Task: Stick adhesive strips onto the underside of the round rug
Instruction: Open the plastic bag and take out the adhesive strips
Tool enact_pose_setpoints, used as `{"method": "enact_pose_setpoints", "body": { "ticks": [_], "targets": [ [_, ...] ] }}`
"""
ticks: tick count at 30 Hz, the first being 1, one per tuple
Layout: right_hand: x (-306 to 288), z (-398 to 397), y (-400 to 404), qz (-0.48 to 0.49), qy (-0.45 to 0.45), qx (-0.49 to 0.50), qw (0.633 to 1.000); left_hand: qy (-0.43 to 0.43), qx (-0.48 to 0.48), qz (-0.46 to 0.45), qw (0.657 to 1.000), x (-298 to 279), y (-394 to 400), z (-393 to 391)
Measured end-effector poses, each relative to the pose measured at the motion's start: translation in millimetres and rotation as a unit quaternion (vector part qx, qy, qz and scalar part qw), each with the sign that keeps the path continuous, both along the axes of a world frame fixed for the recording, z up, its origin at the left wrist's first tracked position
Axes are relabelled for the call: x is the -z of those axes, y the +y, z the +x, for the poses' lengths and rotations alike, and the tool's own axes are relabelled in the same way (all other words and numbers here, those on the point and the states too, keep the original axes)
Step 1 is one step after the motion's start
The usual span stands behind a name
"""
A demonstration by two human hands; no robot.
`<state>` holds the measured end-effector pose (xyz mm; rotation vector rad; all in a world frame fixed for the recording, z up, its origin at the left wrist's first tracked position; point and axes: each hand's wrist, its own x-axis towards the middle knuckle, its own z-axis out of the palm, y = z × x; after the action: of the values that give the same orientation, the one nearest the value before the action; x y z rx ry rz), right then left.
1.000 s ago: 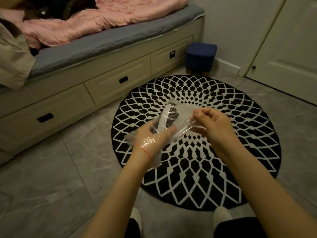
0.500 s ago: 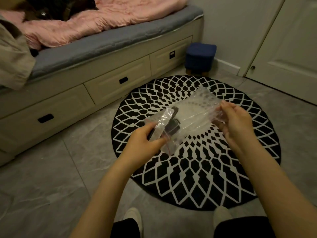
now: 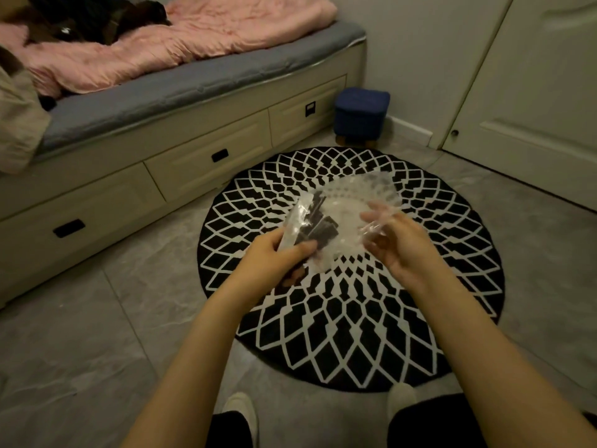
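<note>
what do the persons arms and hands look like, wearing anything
Both forearms are bare to the bottom of the frame, with no sleeves in view. The left hand and the right hand wear no gloves, and no rings or watch show. Fingernails look short and plain.

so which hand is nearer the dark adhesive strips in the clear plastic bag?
Left. The left hand grips the clear plastic bag right at the dark adhesive strips; the right hand holds the bag's other side, apart from them.
</note>
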<state>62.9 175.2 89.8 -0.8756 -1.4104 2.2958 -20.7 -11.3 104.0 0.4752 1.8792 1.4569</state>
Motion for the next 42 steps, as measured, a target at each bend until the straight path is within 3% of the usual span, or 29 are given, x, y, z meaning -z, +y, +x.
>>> {"method": "enact_pose_setpoints", "body": {
  "ticks": [3, 8, 13, 19, 24, 26, 29, 32, 34, 36, 40, 42],
  "targets": [
    [-5, 18, 18, 0.018, -0.008, 0.131, 0.991, -0.029, 0.068, -0.003, 0.997, -3, 4, 3],
    [-13, 51, 25, 0.036, -0.005, 0.229, 0.973, -0.072, 0.093, -0.02, 0.993, -6, 19, 16],
    [-13, 91, 32, 0.027, -0.025, 0.222, 0.974, -0.031, 0.021, -0.041, 0.998, 5, 50, 43],
    [16, 169, 43, -0.088, 0.074, 0.231, 0.966, -0.056, -0.013, -0.004, 0.998, 23, 86, 79],
    [62, 257, 40, -0.193, 0.156, 0.298, 0.922, -0.07, 0.04, -0.013, 0.997, 34, 97, 98],
    [82, 288, 39, -0.137, 0.086, 0.369, 0.915, -0.061, 0.076, -0.028, 0.995, 40, 98, 105],
    [111, 328, 39, 0.003, -0.105, 0.451, 0.886, -0.043, 0.115, -0.053, 0.991, 48, 98, 114],
    [134, 358, 40, 0.118, -0.28, 0.498, 0.812, -0.045, 0.126, -0.062, 0.989, 51, 96, 118],
    [141, 369, 41, 0.157, -0.335, 0.534, 0.76, -0.054, 0.12, -0.056, 0.99, 51, 94, 117],
    [144, 377, 44, 0.183, -0.373, 0.542, 0.731, -0.058, 0.109, -0.053, 0.991, 50, 91, 116],
    [152, 383, 50, 0.143, -0.454, 0.402, 0.782, -0.07, 0.095, -0.048, 0.992, 49, 87, 113],
    [154, 379, 50, 0.125, -0.499, 0.34, 0.787, -0.068, 0.096, -0.053, 0.992, 48, 84, 112]
  ]
}}
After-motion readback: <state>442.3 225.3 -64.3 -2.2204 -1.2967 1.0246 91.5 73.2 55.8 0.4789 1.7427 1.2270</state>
